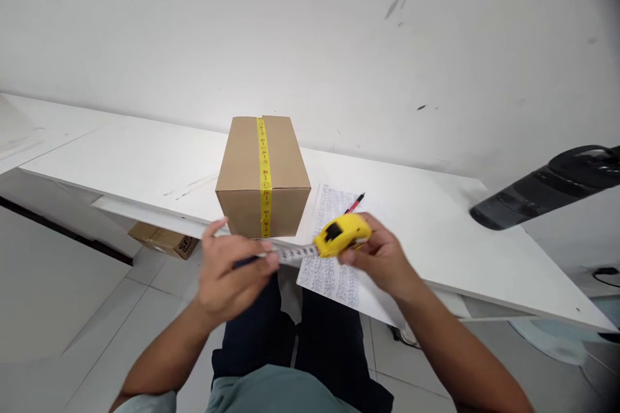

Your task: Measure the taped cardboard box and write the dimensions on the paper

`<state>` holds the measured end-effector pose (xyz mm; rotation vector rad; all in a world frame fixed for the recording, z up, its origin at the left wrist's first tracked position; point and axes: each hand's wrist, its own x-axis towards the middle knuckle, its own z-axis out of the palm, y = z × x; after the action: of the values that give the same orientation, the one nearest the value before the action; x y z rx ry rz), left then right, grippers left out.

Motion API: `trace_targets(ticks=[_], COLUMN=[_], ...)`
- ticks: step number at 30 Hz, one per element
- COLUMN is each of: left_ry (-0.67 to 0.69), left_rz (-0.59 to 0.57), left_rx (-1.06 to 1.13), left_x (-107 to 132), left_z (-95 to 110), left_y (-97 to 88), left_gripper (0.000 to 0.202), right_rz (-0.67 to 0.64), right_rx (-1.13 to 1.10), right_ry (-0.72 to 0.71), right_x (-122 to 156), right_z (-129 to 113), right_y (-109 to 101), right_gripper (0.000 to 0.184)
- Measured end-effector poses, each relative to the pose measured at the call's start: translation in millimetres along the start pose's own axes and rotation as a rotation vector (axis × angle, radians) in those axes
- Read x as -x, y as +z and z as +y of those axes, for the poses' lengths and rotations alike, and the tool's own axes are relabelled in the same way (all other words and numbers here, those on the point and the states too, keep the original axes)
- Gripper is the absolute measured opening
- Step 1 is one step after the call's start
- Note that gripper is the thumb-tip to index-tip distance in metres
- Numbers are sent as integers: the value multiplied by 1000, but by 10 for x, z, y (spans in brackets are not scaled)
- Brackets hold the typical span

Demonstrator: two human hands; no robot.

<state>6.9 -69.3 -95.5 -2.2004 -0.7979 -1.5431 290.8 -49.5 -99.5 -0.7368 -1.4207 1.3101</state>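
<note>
My right hand (382, 257) grips a yellow tape measure (341, 235) just in front of the table's near edge. Its white blade (295, 252) runs left to my left hand (231, 273), which pinches the blade's end. A brown cardboard box (263, 174) sealed with a strip of yellow printed tape stands upright on the white table (145, 161), just beyond both hands. A printed sheet of paper (332, 271) lies to the right of the box, partly under the tape measure, with a red pen (354, 202) resting at its far end.
A dark object (547, 187) juts in from the right above the table. A second cardboard box (165, 240) sits on the tiled floor under the table. A white wall stands behind. My dark trousers show below the hands.
</note>
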Motion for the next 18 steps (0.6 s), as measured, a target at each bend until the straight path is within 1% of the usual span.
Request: trace_targets(ticks=[1, 3, 5, 6, 8, 9, 10, 12, 14, 16, 18], left_ry=[14, 12, 7, 15, 60, 70, 57, -43, -174, -277, -353], left_rz=[-12, 6, 20, 23, 13, -9, -36, -68, -63, -71, -146], left_rx=[45, 103, 101, 77, 9, -12, -7, 60, 77, -51, -224], left_x=[-5, 8, 35, 39, -1, -51, -121, -305, -506, -669, -764], left_z=[118, 290, 369, 378, 358, 336, 310, 252, 194, 138, 89], left_y=[97, 271, 396, 439, 494, 511, 525, 561, 625, 727, 845], left_gripper=[16, 11, 9, 14, 38, 46, 48, 38, 29, 28, 35], right_rz=[-41, -72, -67, -60, -32, -7, 22, 77, 115, 141, 161], right_rx=[-21, -42, -56, -69, -104, -124, -142, -162, -165, -173, -189], right_ry=[28, 31, 14, 21, 59, 74, 77, 61, 64, 110, 191], right_x=[43, 118, 180, 207, 249, 265, 275, 279, 260, 223, 180], right_z=[14, 35, 46, 50, 64, 78, 100, 169, 276, 412, 548], right_y=[76, 164, 152, 116, 17, -33, -80, -161, -238, -333, -451], right_gripper=[39, 44, 46, 45, 43, 42, 41, 40, 41, 44, 49])
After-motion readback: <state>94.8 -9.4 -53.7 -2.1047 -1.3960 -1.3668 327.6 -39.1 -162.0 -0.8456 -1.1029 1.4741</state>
